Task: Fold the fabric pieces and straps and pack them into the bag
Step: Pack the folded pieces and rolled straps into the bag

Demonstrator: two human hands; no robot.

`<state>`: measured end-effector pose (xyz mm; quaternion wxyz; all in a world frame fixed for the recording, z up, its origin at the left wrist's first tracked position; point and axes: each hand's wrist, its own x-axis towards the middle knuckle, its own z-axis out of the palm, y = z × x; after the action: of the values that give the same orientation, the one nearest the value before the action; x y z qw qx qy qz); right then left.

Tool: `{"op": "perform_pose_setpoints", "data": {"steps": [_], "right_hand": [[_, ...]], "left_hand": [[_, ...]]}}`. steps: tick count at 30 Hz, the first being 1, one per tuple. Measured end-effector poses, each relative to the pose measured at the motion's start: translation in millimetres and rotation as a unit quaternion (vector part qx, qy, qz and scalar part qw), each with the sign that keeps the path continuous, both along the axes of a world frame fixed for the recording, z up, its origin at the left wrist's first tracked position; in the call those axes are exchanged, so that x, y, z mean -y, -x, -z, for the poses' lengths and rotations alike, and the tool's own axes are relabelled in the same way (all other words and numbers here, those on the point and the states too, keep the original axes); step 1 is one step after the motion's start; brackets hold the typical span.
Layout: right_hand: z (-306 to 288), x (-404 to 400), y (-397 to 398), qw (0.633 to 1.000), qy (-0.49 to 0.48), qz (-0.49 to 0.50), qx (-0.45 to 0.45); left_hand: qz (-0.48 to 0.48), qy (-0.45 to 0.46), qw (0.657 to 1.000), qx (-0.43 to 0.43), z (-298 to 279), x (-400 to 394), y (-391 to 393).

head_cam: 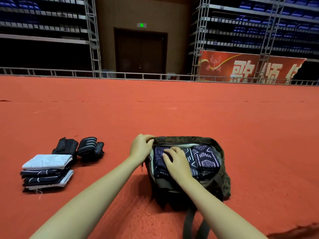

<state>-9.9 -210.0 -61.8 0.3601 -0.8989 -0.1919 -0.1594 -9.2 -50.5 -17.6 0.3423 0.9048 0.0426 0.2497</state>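
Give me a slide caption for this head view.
Left hand holds the bag open; right hand presses folded fabric inside; a stack waits.

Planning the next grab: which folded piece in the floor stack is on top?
The pale blue-white folded piece tops the stack at left. The pieces under it are mostly dark navy with white lines. The rolled straps lie apart, behind the stack.

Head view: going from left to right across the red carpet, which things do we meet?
Stack of folded fabric → rolled straps → left hand → right hand → bag.
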Motion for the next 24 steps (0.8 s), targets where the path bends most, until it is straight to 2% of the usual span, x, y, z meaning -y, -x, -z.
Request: {"op": "perform_pose_setpoints", "data": {"steps": [4, 7, 10, 12, 15, 18, 21, 24], "right_hand": [[4.6, 15.5, 13.9, 0.998, -0.062, -0.010, 0.010], [4.4, 24.9, 25.4, 0.999, -0.017, -0.032, 0.007], [3.2, 27.2, 32.0, 0.999, 0.003, -0.047, -0.008], [1.0, 26.0, 33.5, 0.999, 0.012, -0.049, -0.014], [-3.9, 23.1, 30.6, 0.998, -0.004, -0.044, -0.039], [-14.3, 21.2, 24.5, 0.995, -0.026, -0.050, -0.084], [-24.2, 25.4, 23.6, 0.990, -0.028, -0.065, -0.122], [-25.1, 31.9, 27.6, 0.992, -0.023, -0.056, -0.108]], "left_hand": [[-0.025, 0.011, 0.998, -0.055, 8.9, -2.3, 25.6], [-0.040, 0.044, 0.994, -0.087, 24.0, 1.8, 54.3], [0.002, 0.091, 0.989, -0.114, 42.3, 8.0, 70.1], [0.020, 0.152, 0.984, -0.096, 44.5, 13.0, 76.6], [0.056, 0.218, 0.974, -0.015, 23.2, 21.7, 81.9], [0.088, 0.192, 0.976, 0.044, -11.1, 28.6, 81.6], [0.080, 0.171, 0.982, 0.021, -13.8, 24.5, 73.5], [0.032, 0.190, 0.981, -0.016, 0.3, 14.5, 76.1]]}}
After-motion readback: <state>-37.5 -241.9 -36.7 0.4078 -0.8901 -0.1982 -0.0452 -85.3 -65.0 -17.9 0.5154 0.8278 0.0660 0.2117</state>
